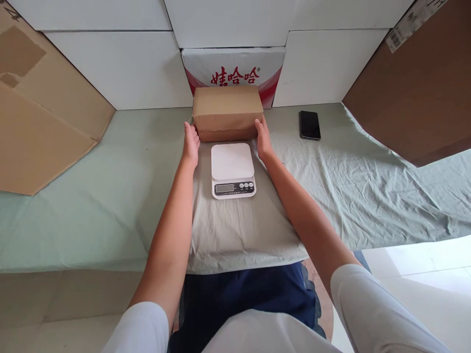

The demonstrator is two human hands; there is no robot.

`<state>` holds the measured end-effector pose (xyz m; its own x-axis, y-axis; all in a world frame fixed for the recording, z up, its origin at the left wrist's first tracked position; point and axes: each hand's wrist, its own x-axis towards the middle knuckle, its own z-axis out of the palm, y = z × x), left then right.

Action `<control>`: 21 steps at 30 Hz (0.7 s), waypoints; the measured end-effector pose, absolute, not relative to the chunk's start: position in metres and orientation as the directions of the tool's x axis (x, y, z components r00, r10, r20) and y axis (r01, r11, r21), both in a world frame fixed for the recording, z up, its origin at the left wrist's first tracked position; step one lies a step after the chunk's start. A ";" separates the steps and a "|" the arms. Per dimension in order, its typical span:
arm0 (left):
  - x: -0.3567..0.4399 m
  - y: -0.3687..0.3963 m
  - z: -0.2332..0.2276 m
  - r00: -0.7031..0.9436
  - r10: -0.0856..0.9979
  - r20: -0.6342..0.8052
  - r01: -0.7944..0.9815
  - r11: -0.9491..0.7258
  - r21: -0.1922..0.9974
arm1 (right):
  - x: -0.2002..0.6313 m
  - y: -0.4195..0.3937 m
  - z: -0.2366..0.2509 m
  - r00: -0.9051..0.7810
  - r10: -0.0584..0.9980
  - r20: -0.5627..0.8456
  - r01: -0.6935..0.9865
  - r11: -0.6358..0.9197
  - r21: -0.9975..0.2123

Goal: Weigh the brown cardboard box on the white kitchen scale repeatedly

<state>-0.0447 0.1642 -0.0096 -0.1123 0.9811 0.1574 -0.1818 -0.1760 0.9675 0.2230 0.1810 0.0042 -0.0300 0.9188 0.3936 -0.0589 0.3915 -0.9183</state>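
Note:
A closed brown cardboard box [227,112] sits on the cloth-covered table just behind a white digital kitchen scale [233,169]. My left hand [191,142] presses against the box's left end and my right hand [263,137] against its right end, so the box is gripped between them. The scale's platform is bare and its display faces me. Both my forearms reach forward on either side of the scale.
A black phone [309,124] lies flat to the right of the box. A white and red printed carton [233,71] stands behind the box against white blocks [121,68]. Large cardboard sheets lean at far left [40,113] and far right [415,93]. The pale green cloth [349,181] is wrinkled.

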 end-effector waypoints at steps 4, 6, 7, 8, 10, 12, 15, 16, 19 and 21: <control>-0.039 0.153 0.007 -0.143 0.978 0.152 -0.139 -0.172 0.975 | 0.220 0.172 0.022 0.003 0.917 0.400 -0.121 0.397 -0.910; -0.037 0.148 0.017 -0.144 0.973 0.182 -0.127 -0.201 0.971 | 0.219 0.169 0.033 -0.003 0.909 0.417 -0.107 0.414 -0.904; -0.037 0.145 0.022 -0.139 0.968 0.207 -0.122 -0.224 0.967 | 0.219 0.166 0.039 -0.009 0.903 0.429 -0.094 0.426 -0.900; -0.036 0.142 0.027 -0.133 0.963 0.235 -0.117 -0.251 0.961 | 0.220 0.163 0.044 -0.016 0.898 0.440 -0.081 0.438 -0.895; -0.034 0.130 0.037 -0.123 0.950 0.287 -0.111 -0.300 0.947 | 0.222 0.152 0.055 -0.026 0.889 0.457 -0.058 0.455 -0.888; -0.032 0.112 0.045 -0.122 0.940 0.318 -0.109 -0.331 0.937 | 0.228 0.134 0.063 -0.031 0.883 0.468 -0.041 0.467 -0.883; -0.028 0.074 0.047 -0.126 0.936 0.328 -0.103 -0.341 0.934 | 0.238 0.095 0.067 -0.056 0.879 0.473 -0.001 0.474 -0.881; -0.026 0.061 0.045 -0.128 0.936 0.328 -0.102 -0.342 0.934 | 0.242 0.080 0.066 -0.064 0.884 0.463 0.005 0.464 -0.886; -0.022 0.027 0.035 -0.127 0.934 0.335 -0.118 -0.350 0.929 | 0.248 0.043 0.058 -0.065 0.908 0.413 0.005 0.415 -0.910; -0.019 0.014 0.029 -0.142 0.929 0.342 -0.126 -0.359 0.925 | 0.248 0.025 0.053 -0.049 0.913 0.405 0.006 0.405 -0.914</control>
